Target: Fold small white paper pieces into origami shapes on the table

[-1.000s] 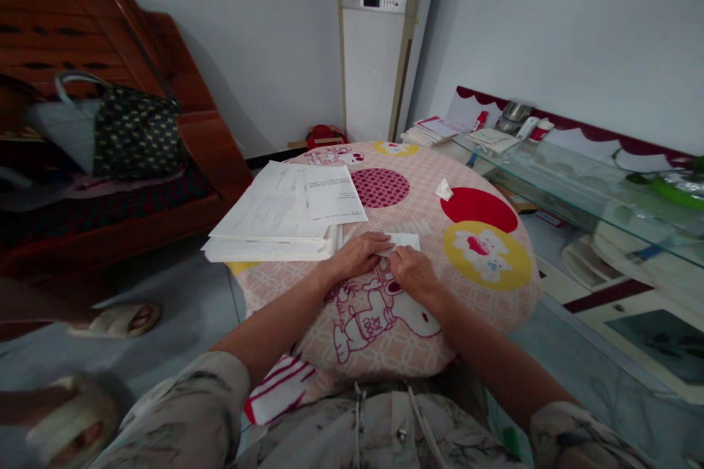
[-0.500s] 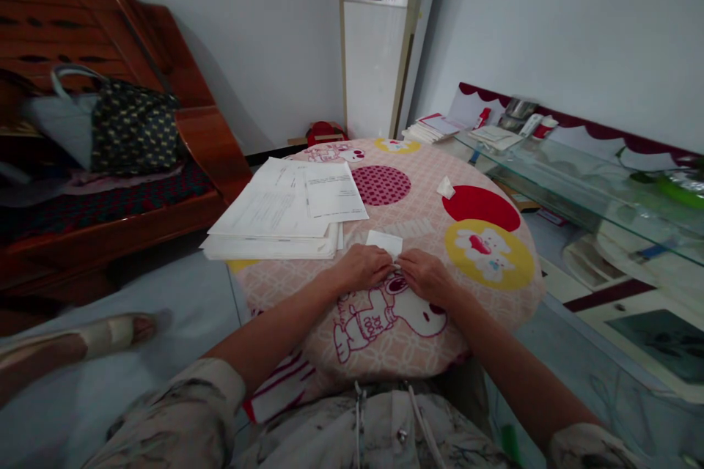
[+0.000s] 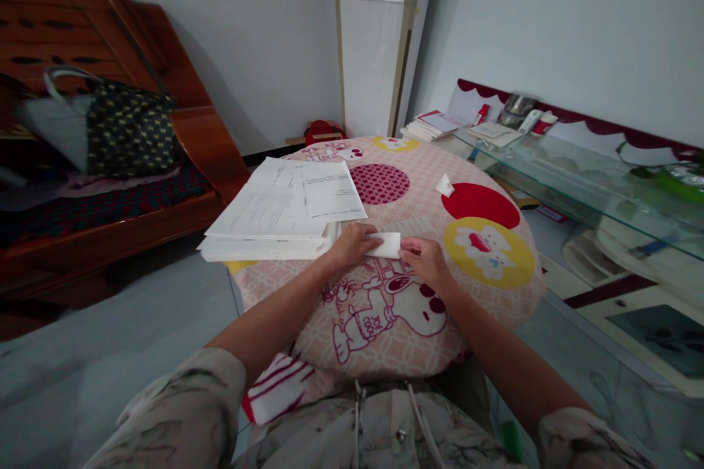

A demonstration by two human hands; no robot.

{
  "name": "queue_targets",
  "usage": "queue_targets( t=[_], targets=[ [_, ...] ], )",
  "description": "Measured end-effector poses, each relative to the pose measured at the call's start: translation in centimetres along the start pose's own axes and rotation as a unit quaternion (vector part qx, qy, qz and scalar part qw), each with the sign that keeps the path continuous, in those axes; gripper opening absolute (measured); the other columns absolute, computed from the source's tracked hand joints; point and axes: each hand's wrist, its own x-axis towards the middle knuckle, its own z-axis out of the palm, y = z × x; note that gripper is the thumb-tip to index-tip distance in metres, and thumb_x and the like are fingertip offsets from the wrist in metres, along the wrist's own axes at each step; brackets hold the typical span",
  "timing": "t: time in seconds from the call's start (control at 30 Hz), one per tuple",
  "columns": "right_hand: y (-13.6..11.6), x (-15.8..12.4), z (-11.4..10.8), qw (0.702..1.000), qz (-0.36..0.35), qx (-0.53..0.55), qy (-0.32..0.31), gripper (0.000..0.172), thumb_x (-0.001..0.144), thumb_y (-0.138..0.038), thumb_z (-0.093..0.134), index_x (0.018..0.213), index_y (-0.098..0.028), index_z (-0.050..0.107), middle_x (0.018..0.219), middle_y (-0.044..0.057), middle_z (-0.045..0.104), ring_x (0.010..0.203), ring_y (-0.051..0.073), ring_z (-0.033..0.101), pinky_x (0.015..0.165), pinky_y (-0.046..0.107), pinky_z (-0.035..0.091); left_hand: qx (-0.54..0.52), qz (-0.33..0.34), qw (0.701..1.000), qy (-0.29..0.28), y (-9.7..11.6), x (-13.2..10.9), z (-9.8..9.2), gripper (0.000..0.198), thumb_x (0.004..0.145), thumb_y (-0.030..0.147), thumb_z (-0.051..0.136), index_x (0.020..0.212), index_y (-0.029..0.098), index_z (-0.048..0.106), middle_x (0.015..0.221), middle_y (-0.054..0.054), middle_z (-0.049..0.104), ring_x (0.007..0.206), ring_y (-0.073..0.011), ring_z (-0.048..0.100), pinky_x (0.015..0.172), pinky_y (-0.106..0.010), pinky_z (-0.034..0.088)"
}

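Note:
A small strip of folded white paper lies flat over the patterned tablecloth in front of me. My left hand is closed on its left end, thumb on top and fingers behind. At the right end, my right hand pinches the paper's edge between thumb and fingertips. Just left of my left hand rests a thick stack of printed sheets. A small folded white paper piece sits farther back, at the edge of the red circle on the cloth.
The round table wears a pink cartoon cloth. To the right stands a glass-topped cabinet with papers and metal containers. A wooden bench holding a dark patterned bag is at left. Behind rises a tall white air conditioner.
My hands have moved apart, and the white paper now shows as a narrower strip between them. The foot at far left has gone out of view.

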Motion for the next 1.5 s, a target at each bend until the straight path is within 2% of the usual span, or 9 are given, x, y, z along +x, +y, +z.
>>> queue_targets(
  t=[0.1, 0.17, 0.33, 0.43, 0.6, 0.87, 1.07, 1.3, 1.5],
  targets=[
    [0.1, -0.4, 0.1, 0.999, 0.016, 0.046, 0.014, 0.05, 0.077, -0.022, 0.061, 0.126, -0.013, 0.062, 0.074, 0.001, 0.071, 0.065, 0.016, 0.063, 0.066, 0.027, 0.051, 0.028, -0.022, 0.999, 0.005, 0.4, 0.7, 0.3, 0.019, 0.084, 0.031, 0.061, 0.085, 0.015, 0.072, 0.079, -0.004, 0.069, 0.076, -0.0166, 0.06, 0.075, -0.027, 0.045],
    [0.2, -0.9, 0.2, 0.999, -0.012, 0.033, 0.02, 0.052, 0.08, -0.023, 0.06, 0.131, -0.013, 0.06, 0.072, 0.0, 0.07, 0.063, 0.016, 0.062, 0.065, 0.026, 0.051, 0.037, -0.045, 0.998, 0.004, 0.6, 1.0, 0.4, 0.018, 0.082, 0.03, 0.064, 0.089, 0.016, 0.074, 0.081, -0.004, 0.071, 0.079, -0.0173, 0.062, 0.077, -0.027, 0.046],
    [0.3, -1.4, 0.4, 0.99, -0.101, -0.094, 0.016, 0.02, 0.084, -0.019, 0.059, 0.096, -0.016, 0.075, 0.088, 0.007, 0.074, 0.079, 0.019, 0.066, 0.077, 0.03, 0.05, 0.075, -0.101, 0.992, 0.01, 0.9, 1.7, 0.7, 0.023, 0.077, 0.03, 0.069, 0.096, 0.018, 0.076, 0.088, -0.005, 0.074, 0.085, -0.0198, 0.066, 0.08, -0.027, 0.048],
    [0.3, -1.3, 0.8, 0.975, -0.134, -0.179, 0.005, 0.018, 0.085, -0.016, 0.058, 0.089, -0.017, 0.076, 0.09, 0.009, 0.072, 0.083, 0.02, 0.064, 0.078, 0.03, 0.048, 0.1, -0.118, 0.988, 0.012, 1.1, 1.9, 0.9, 0.026, 0.077, 0.033, 0.071, 0.098, 0.019, 0.076, 0.092, -0.007, 0.075, 0.089, -0.022, 0.068, 0.082, -0.028, 0.049],
    [0.4, -1.4, 1.5, 0.951, -0.14, -0.275, 0.005, 0.022, 0.089, -0.014, 0.054, 0.083, -0.016, 0.074, 0.086, 0.01, 0.067, 0.081, 0.02, 0.06, 0.073, 0.029, 0.044, 0.102, -0.144, 0.984, 0.021, 1.5, 1.8, 1.0, 0.03, 0.078, 0.037, 0.07, 0.098, 0.016, 0.075, 0.09, -0.009, 0.074, 0.088, -0.0235, 0.068, 0.078, -0.028, 0.049],
    [0.6, -1.5, 1.9, 0.938, -0.14, -0.317, 0.015, 0.025, 0.091, -0.015, 0.05, 0.08, -0.016, 0.072, 0.083, 0.009, 0.064, 0.08, 0.02, 0.057, 0.07, 0.028, 0.041, 0.1, -0.166, 0.981, 0.029, 1.8, 1.7, 1.2, 0.027, 0.077, 0.038, 0.071, 0.092, 0.016, 0.073, 0.085, -0.008, 0.072, 0.087, -0.0229, 0.067, 0.075, -0.028, 0.047],
    [0.4, -1.8, 1.8, 0.921, -0.173, -0.349, 0.022, 0.029, 0.093, -0.015, 0.047, 0.078, -0.017, 0.071, 0.082, 0.009, 0.064, 0.08, 0.02, 0.055, 0.07, 0.028, 0.042, 0.103, -0.164, 0.981, 0.027, 1.7, 1.8, 1.3, 0.027, 0.079, 0.04, 0.069, 0.091, 0.015, 0.072, 0.085, -0.008, 0.071, 0.083, -0.022, 0.066, 0.071, -0.028, 0.046],
    [0.6, -2.1, 1.4, 0.923, -0.208, -0.321, 0.042, 0.02, 0.09, -0.014, 0.054, 0.085, -0.018, 0.073, 0.097, 0.011, 0.067, 0.094, 0.024, 0.057, 0.081, 0.033, 0.048, 0.115, -0.17, 0.978, 0.022, 1.9, 1.9, 1.2, 0.029, 0.079, 0.041, 0.069, 0.093, 0.015, 0.073, 0.087, -0.008, 0.071, 0.084, -0.0214, 0.065, 0.072, -0.028, 0.045],
    [0.6, -2.0, 1.5, 0.928, -0.206, -0.307, 0.048, 0.018, 0.089, -0.013, 0.055, 0.088, -0.016, 0.072, 0.103, 0.013, 0.069, 0.098, 0.026, 0.058, 0.088, 0.037, 0.05, 0.111, -0.167, 0.979, 0.03, 1.6, 2.0, 1.5, 0.029, 0.079, 0.041, 0.071, 0.091, 0.015, 0.073, 0.087, -0.009, 0.071, 0.086, -0.0222, 0.066, 0.072, -0.028, 0.044]
  ],
)
